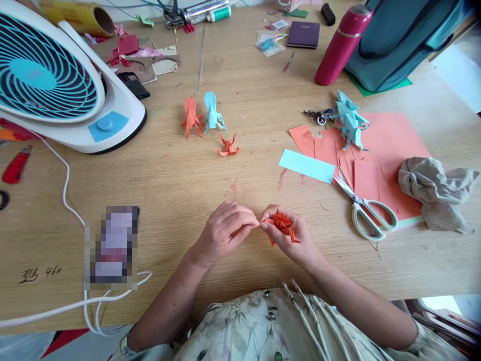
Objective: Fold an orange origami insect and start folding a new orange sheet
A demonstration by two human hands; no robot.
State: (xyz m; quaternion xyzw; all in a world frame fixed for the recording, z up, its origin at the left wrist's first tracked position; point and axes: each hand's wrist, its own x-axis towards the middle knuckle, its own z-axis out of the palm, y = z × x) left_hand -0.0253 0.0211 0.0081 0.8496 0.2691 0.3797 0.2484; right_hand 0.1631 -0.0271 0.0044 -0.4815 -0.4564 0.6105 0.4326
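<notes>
Near the table's front edge, my right hand (291,239) is closed around an orange folded-paper figure (281,222) with several thin pointed legs. My left hand (228,228) pinches the tip of one leg at the figure's left side, its fingertips almost meeting my right thumb. Part of the figure is hidden in my right palm. Beyond my hands stand an orange origami figure (191,115), a light-blue one (212,113) and a small orange one (228,145). To the right, a light-blue paper strip (306,165) lies beside white-handled scissors (370,210).
A fan (108,123) stands at the left, above a pixelated phone (115,245) and white cables. Orange paper sheets (394,135), light-blue origami (350,120), keys (319,116) and a grey cloth (438,188) lie right. A pink flask (341,47) and teal bag (398,40) stand behind.
</notes>
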